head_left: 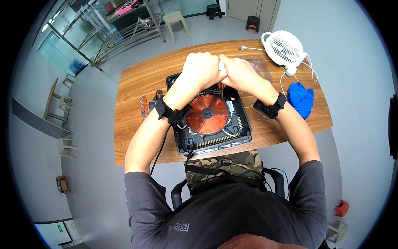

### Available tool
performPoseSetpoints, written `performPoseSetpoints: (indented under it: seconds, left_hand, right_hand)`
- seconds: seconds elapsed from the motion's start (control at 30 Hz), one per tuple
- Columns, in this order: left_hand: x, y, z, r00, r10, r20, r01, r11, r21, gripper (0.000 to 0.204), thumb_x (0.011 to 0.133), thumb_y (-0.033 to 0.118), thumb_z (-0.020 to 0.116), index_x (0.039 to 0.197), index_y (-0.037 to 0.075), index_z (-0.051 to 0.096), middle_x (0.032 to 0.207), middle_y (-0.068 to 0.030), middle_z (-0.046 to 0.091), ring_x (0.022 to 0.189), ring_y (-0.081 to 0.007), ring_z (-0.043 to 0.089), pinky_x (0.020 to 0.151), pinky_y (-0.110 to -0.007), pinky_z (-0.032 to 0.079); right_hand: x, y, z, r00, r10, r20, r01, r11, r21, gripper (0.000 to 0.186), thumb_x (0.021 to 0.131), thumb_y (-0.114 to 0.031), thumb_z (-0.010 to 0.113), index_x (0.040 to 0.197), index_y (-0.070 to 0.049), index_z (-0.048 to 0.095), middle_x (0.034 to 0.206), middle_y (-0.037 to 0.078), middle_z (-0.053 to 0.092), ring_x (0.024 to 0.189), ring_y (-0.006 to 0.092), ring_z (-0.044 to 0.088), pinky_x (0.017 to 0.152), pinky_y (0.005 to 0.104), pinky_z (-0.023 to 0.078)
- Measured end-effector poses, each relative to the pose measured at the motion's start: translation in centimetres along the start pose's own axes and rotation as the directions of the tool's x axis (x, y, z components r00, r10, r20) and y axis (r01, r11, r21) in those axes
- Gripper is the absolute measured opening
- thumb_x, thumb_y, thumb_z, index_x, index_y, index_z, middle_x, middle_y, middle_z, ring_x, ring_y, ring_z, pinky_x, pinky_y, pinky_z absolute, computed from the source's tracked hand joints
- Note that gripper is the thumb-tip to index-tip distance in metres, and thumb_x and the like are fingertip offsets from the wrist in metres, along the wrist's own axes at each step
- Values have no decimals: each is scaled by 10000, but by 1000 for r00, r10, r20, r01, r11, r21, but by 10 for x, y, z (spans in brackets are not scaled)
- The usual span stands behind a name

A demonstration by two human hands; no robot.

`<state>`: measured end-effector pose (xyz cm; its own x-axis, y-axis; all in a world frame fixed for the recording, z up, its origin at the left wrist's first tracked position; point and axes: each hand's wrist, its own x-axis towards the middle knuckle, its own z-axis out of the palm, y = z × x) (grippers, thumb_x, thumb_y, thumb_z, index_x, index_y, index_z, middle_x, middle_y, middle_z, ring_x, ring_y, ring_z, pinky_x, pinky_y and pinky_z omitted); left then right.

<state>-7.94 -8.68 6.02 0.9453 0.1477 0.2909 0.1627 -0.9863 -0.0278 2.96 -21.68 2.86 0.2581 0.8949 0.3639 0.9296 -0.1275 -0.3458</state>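
An opened induction cooker (244, 124) lies on the wooden table in front of me, its round copper coil (213, 121) bare in the black housing. Over the far edge of the housing, my left hand (203, 69) and my right hand (240, 74) meet, both closed. A small whitish piece shows between them, and a bit of red (221, 86) sits just below. My fingers hide most of whatever they hold, so its kind cannot be made out. Black straps with small modules circle both wrists.
Left of the cooker lies a small board (143, 108) with parts on it. A white fan (284, 47) and a blue cloth (300, 99) are at the right. Small screws (263, 118) lie beside the housing. A transparent sheet (262, 66) sits behind my right hand.
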Motion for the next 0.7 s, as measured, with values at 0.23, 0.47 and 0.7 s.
performPoseSetpoints:
  seconds: [0.23, 0.47, 0.7]
  left_hand:
    - [-4, -9, 1, 999, 40, -33, -41, 998, -43, 424, 833, 416, 624, 739, 18, 737, 698, -209, 699, 703, -380, 719, 685, -467, 582]
    - [13, -3, 6, 1000, -1, 6, 1, 1000, 31, 381, 814, 333, 584, 695, 6, 739, 694, -229, 693, 709, -388, 720, 711, -462, 585]
    - [12, 7, -7, 991, -92, 93, 93, 996, -12, 410, 821, 350, 580, 768, -18, 752, 757, -258, 705, 773, -401, 726, 764, -479, 581]
  right_hand:
    - [0, -2, 0, 992, -32, 125, 19, 994, 109, 494, 821, -289, 762, 1093, 70, 559, 937, 286, 696, 947, 465, 678, 807, 499, 556]
    - [5, -1, 2, 1000, 18, -17, -17, 999, 39, 421, 799, -291, 792, 968, 55, 623, 854, 279, 703, 885, 456, 697, 766, 488, 572]
    - [12, 18, 3, 989, -123, 79, 93, 947, 309, 422, 793, -231, 785, 1066, 32, 598, 971, 270, 713, 950, 447, 687, 817, 472, 560]
